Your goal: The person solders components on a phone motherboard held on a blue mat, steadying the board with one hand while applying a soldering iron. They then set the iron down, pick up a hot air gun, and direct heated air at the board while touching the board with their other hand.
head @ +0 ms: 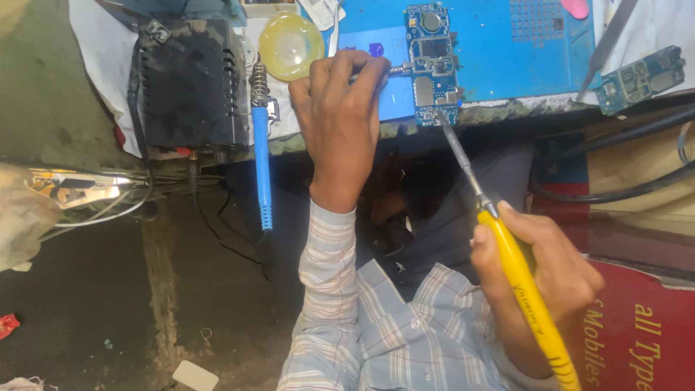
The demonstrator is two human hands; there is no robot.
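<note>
A blue phone circuit board [433,61] lies on a blue work mat [507,51] at the bench's front edge. My left hand [340,116] rests on the mat beside the board and grips metal tweezers [397,69] whose tips touch the board's left side. My right hand [536,282] is lower right, closed around a yellow-handled soldering iron [525,293]. Its long metal tip [455,148] reaches up to the board's lower edge.
A black power unit [190,80] sits at the left with a blue-handled soldering iron [260,145] in a spring stand beside it. A yellow round dish [291,45] lies behind. A second circuit board [641,78] and black cables [622,192] are at the right.
</note>
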